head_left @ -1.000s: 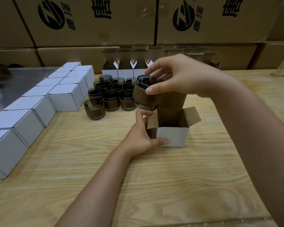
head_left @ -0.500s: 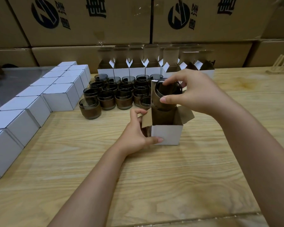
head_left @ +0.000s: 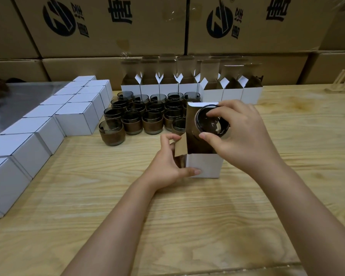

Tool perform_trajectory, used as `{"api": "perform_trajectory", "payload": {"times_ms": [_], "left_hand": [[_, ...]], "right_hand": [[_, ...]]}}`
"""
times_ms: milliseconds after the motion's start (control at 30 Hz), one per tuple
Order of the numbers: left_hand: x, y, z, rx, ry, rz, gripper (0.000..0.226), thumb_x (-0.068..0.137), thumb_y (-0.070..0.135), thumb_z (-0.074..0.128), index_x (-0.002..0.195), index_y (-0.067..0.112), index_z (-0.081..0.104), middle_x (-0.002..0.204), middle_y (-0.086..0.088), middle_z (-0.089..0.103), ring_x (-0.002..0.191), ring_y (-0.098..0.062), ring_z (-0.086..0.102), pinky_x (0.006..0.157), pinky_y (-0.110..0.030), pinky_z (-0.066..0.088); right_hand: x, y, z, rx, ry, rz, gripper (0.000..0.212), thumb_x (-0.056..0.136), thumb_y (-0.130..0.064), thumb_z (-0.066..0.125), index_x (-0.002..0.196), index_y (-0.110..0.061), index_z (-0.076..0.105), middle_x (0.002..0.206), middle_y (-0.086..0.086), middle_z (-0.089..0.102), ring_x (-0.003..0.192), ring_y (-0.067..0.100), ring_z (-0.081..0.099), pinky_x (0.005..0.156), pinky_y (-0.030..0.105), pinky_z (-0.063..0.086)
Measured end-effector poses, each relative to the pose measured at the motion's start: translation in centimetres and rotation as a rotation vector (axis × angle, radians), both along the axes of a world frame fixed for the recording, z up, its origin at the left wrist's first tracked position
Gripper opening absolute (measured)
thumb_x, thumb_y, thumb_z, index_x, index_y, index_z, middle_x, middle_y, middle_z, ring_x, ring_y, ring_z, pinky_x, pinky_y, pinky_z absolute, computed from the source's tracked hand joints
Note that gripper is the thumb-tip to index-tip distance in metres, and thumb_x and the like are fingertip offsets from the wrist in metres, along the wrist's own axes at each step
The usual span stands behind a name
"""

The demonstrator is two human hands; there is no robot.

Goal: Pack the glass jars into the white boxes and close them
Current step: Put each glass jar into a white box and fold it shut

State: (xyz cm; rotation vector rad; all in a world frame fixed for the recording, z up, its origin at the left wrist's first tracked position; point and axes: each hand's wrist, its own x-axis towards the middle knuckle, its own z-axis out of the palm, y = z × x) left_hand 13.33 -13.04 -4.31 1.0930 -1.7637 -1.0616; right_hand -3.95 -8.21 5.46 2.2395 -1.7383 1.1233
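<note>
Jar-packing station, wooden worktop [head_left: 167,216]. Landmark: one open box [head_left: 204,166], white outside and brown inside, standing upright mid-worktop with its flaps up.

Right hand [head_left: 245,136] holds a glass jar [head_left: 209,121] by the rim, thumb on the near edge, fingers curled over the far edge. Jar sits at the mouth of the open box, lower body already below the flap line, dark rim above it. Long axis leans: mouth tipped up and toward the camera, so the rim reads as an almost full circle, base pointing down into the box. Tall rear lid flap [head_left: 195,105] stands just behind the jar.

Left hand [head_left: 167,162] grips the open box at its left side. Thumb presses the white front wall near the bottom corner; fingers are curled round the brown side flap [head_left: 180,146].

Behind and left of the open box: loose jars [head_left: 147,114] standing upright in tight rows, mouths up. Behind those, a row of empty boxes [head_left: 187,88] with lids raised. Far left of the open box: closed boxes [head_left: 74,116] lined up in two files running toward the camera. Large printed cartons [head_left: 108,26] form the back wall beyond everything.
</note>
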Motion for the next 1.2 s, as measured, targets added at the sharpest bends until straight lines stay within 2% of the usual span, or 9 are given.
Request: {"api": "perform_trajectory", "payload": {"times_ms": [300,467,633,833,900,967,1033,1100,1200], "left_hand": [[-0.1,0.0,0.1,0.001,-0.02,0.025,0.081,0.062,0.026,0.09,0.107,0.044,0.025,0.118,0.006,0.062,0.106,-0.007,0.062,0.088,-0.021,0.049],[0.0,-0.1,0.1,0.014,-0.036,0.011,0.082,0.062,0.027,0.09,0.107,0.047,0.024,0.119,0.008,0.061,0.106,-0.005,0.061,0.086,-0.019,0.049],[0.0,-0.1,0.1,0.015,-0.04,0.017,0.081,0.063,0.024,0.09,0.107,0.045,0.025,0.118,0.009,0.061,0.104,0.0,0.061,0.082,-0.012,0.048],[0.0,-0.1,0.0,0.022,-0.046,0.023,0.083,0.062,0.028,0.09,0.107,0.048,0.024,0.117,0.012,0.062,0.105,0.001,0.06,0.081,-0.009,0.047],[-0.1,-0.1,0.0,0.023,-0.052,0.022,0.083,0.062,0.029,0.09,0.108,0.048,0.024,0.117,0.012,0.062,0.104,0.002,0.061,0.081,-0.01,0.047],[-0.1,-0.2,-0.1,0.017,-0.05,0.023,0.083,0.061,0.027,0.091,0.107,0.047,0.024,0.116,0.012,0.063,0.1,0.005,0.061,0.077,-0.006,0.045],[0.0,-0.2,-0.1,0.015,-0.048,0.026,0.083,0.061,0.025,0.091,0.108,0.045,0.025,0.115,0.012,0.062,0.098,0.007,0.061,0.075,-0.005,0.044],[0.0,-0.2,-0.1,0.014,-0.053,0.026,0.083,0.062,0.024,0.091,0.108,0.044,0.025,0.115,0.012,0.062,0.099,0.006,0.061,0.075,-0.005,0.044],[0.0,-0.2,-0.2,0.018,-0.053,0.02,0.082,0.062,0.022,0.09,0.107,0.043,0.025,0.113,0.012,0.061,0.099,0.008,0.06,0.074,-0.003,0.043]], "right_hand": [[0.2,-1.4,-0.6,0.169,0.038,0.039,0.039,0.079,-0.032,0.074,0.115,-0.022,0.064,0.12,-0.006,0.047,0.115,0.018,0.039,0.081,0.012,0.018],[0.2,-2.2,0.7,0.304,0.143,0.06,0.037,0.077,-0.04,0.073,0.11,-0.025,0.062,0.102,-0.009,0.048,0.105,0.016,0.045,0.078,0.024,0.031],[1.3,-2.9,0.5,0.451,0.222,0.019,0.04,0.078,-0.038,0.074,0.112,-0.021,0.062,0.105,-0.001,0.056,0.104,0.018,0.049,0.076,0.025,0.039],[2.5,-3.7,2.9,0.712,0.422,-0.003,0.045,0.078,-0.035,0.076,0.115,-0.015,0.061,0.107,0.001,0.049,0.092,0.019,0.052,0.056,0.024,0.046],[2.9,-4.3,3.4,0.81,0.503,-0.02,0.046,0.08,-0.033,0.075,0.119,-0.012,0.06,0.113,0.005,0.055,0.096,0.023,0.058,0.069,0.031,0.056],[3.3,-4.9,3.4,0.831,0.599,-0.021,0.048,0.081,-0.033,0.073,0.122,-0.012,0.058,0.117,0.006,0.058,0.102,0.024,0.059,0.083,0.034,0.054],[3.6,-5.2,3.6,0.817,0.658,-0.022,0.05,0.081,-0.035,0.073,0.122,-0.012,0.057,0.118,0.006,0.058,0.104,0.024,0.057,0.083,0.032,0.051],[3.1,-5.2,3.9,0.853,0.609,-0.018,0.052,0.078,-0.039,0.075,0.12,-0.013,0.058,0.115,0.004,0.06,0.103,0.023,0.059,0.082,0.032,0.052],[0.8,-5.0,3.6,0.719,0.215,0.065,0.032,0.078,-0.044,0.074,0.102,-0.025,0.063,0.094,-0.011,0.061,0.091,0.013,0.059,0.067,0.026,0.047]]}}
